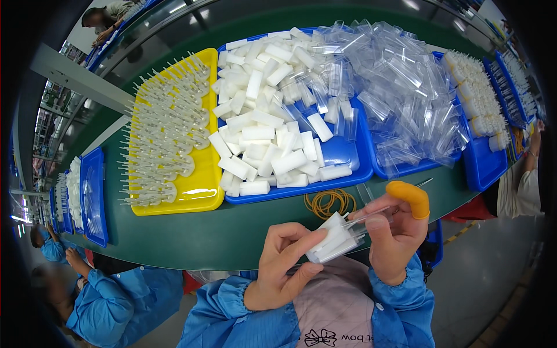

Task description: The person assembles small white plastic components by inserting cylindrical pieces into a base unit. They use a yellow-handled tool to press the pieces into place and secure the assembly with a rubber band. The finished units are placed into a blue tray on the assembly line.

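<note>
Closest in, the left hand (282, 264) pinches a small bundle of white blocks (329, 240) between thumb and curled fingers, just above the person's lap. The right hand (397, 235), with an orange finger cot (409, 197) on its thumb, holds a clear sleeve (371, 219) at its far end, fingers closed on it, with the sleeve's mouth meeting the bundle. The blocks look light and slightly soft, like foam, so a gentle squeeze across their flat sides should keep them together. The sleeve looks thin, slick and easily creased; it is best taken by its edges near the open end.

Just beyond the hands, yellow rubber bands (329, 202) lie on the green table (191, 232). Behind them a blue tray (339, 153) holds loose white blocks, a yellow tray (200, 194) to its left holds rows of pale spiked pieces, and to the right a heap of clear sleeves (400, 93) covers another blue tray. Farther right are white capped tubes (478, 98). No labels or signs are legible. Other workers in blue sleeves sit at lower left.
</note>
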`<state>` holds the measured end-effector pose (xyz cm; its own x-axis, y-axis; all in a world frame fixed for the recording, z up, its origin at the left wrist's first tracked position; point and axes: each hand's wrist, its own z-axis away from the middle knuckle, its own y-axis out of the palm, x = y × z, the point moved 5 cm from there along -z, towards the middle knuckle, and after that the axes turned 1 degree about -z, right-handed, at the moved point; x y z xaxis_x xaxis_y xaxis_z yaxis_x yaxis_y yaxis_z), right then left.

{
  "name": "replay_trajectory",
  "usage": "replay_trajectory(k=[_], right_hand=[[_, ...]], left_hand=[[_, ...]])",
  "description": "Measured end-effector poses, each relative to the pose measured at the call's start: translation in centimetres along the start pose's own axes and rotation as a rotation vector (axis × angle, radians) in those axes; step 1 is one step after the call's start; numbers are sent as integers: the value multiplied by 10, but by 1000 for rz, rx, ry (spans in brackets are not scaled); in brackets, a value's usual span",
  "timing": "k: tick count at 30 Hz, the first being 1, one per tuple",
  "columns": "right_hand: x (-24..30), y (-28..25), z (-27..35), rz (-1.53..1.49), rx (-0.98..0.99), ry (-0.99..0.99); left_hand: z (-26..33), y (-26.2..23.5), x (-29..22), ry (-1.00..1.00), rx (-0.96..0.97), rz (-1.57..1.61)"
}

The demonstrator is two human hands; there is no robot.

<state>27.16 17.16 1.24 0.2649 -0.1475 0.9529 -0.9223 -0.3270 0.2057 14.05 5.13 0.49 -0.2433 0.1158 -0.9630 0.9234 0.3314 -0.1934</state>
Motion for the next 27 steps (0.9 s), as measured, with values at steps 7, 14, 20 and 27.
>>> replay_trajectory(k=[7, 14, 20, 27], right_hand=[[2, -3, -1, -56, 86, 85], [13, -5, -4, 76, 183, -31], [9, -16, -15, 207, 225, 74], [1, -16, -15, 23, 226, 148]], left_hand=[[-3, 0, 0, 24, 54, 12], [0, -12, 12, -13, -169, 137], [-2, -18, 32, -52, -148, 103], [-5, -12, 31, -83, -122, 522]])
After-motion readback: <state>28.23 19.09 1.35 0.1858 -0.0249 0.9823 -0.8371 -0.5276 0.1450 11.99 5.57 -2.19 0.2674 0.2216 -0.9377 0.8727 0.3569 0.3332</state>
